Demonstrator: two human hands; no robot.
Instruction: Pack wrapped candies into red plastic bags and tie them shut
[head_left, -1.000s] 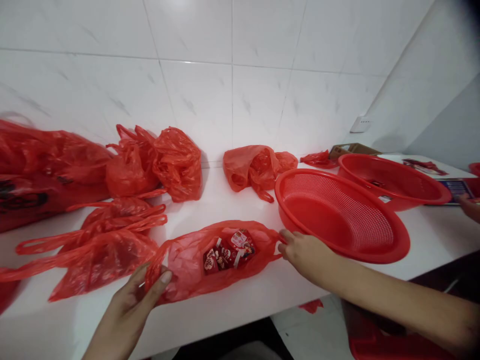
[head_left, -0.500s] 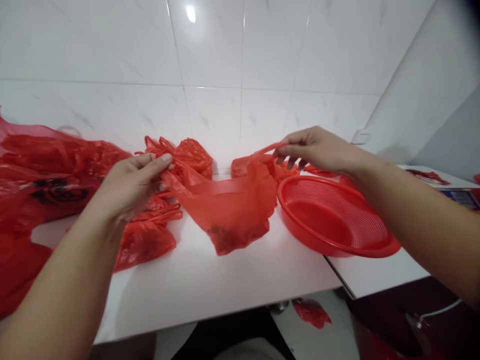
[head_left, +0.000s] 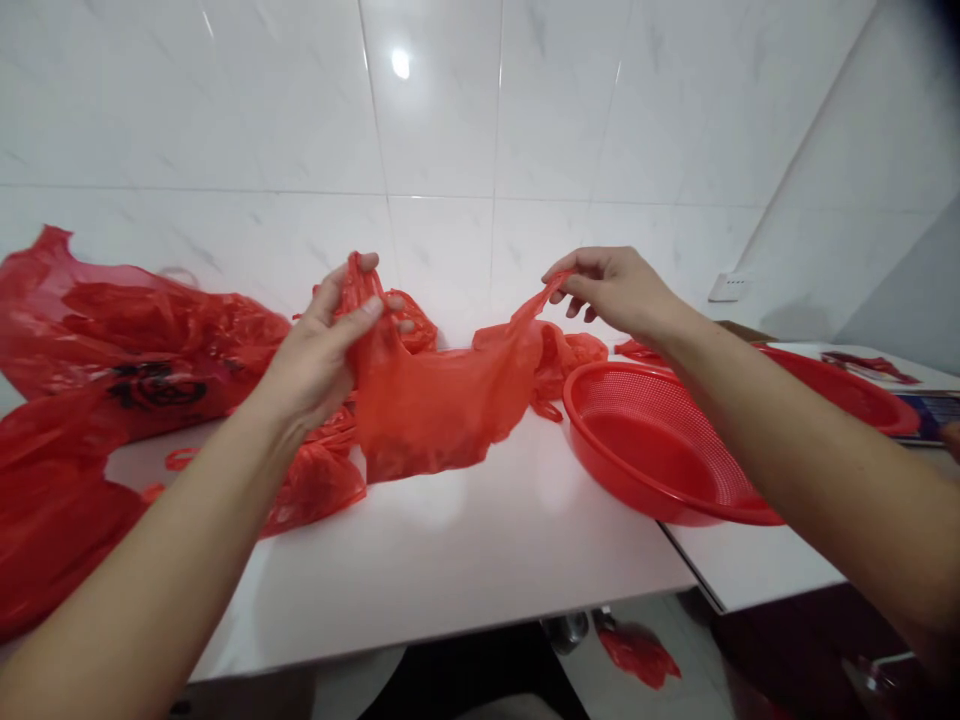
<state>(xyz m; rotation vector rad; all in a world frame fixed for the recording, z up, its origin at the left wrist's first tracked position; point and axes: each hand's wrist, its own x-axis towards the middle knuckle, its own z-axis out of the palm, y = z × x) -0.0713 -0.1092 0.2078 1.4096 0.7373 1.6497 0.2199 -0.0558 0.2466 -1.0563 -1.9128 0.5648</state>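
Observation:
A red plastic bag (head_left: 439,410) hangs above the white counter (head_left: 465,540), stretched between both hands by its handles. My left hand (head_left: 322,345) is closed on the left handle, thumb pressed against the plastic. My right hand (head_left: 611,285) pinches the right handle, raised a little higher. The bag's bottom sags with something small inside that does not show through. A red perforated basin (head_left: 660,450) sits on the counter just right of the bag, below my right forearm.
Several more red plastic bags (head_left: 112,350) lie piled at the left and against the tiled wall (head_left: 480,150). A second red basin (head_left: 847,385) stands behind the first. The counter edge runs near me; a red scrap (head_left: 637,655) lies on the floor.
Both hands took the bag's handles and lifted it off the counter. Since half a second ago the left hand has risen and the bag hangs higher.

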